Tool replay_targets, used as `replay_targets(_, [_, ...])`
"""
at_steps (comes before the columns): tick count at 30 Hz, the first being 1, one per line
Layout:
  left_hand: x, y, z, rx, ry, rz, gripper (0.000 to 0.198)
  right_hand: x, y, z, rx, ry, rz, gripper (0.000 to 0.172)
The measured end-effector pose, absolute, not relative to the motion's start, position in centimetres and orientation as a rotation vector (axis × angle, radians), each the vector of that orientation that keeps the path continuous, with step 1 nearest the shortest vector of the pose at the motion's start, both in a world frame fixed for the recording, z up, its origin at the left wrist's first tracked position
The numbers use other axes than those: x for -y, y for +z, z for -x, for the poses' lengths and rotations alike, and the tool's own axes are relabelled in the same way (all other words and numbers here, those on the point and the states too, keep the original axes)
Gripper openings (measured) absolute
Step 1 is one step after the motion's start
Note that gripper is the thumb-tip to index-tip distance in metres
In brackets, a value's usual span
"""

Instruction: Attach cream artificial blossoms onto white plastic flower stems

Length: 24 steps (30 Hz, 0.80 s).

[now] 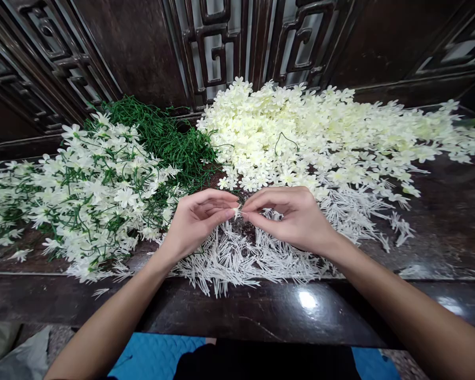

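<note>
My left hand (200, 219) pinches a small white flower piece (236, 212) between thumb and fingertips. Close beside it, my right hand (287, 216) has its thumb and fingers pressed together at the same piece; what exactly lies between them is too small to tell. Beneath and in front of both hands lie thin white stamen-like pieces (237, 264). Behind the hands spreads a large pile of pale yellow-white flower heads (277, 126). Green stems (166, 140) are heaped behind my left hand. White flowers on green stems (103, 195) are piled to the left.
Everything lies on a dark, glossy wooden bench (261, 311). A carved wooden lattice back (217, 47) rises behind the piles. Below the front edge are a blue quilted cushion (154, 356) and, at the lower left, pale plastic bags (24, 353).
</note>
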<state>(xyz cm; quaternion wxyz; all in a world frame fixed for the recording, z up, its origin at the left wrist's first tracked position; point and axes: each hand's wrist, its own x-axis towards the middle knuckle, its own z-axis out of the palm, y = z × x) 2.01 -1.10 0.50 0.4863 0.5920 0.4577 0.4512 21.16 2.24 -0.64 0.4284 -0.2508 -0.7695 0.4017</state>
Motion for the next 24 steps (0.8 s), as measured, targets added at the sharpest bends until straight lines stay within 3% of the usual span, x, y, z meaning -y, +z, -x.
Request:
replay_targets(12, [1.12, 0.04, -2.42, -1.103, 1.152, -1.368, 0.022, -2.05, -0.83, -20.74, 1.856, 0.949, 0.567, 0.017])
replay_targets(19, [1.03, 0.31, -2.36, -1.142, 1.140, -1.454, 0.010, -2.16, -0.81, -20.88, 1.994, 0.676, 0.572, 0.019])
replay_targets(24, [1.18, 0.46, -2.27, -1.171, 1.069, -1.463, 0.011, -2.15, -0.85, -20.91, 1.994, 0.650, 0.570, 0.019])
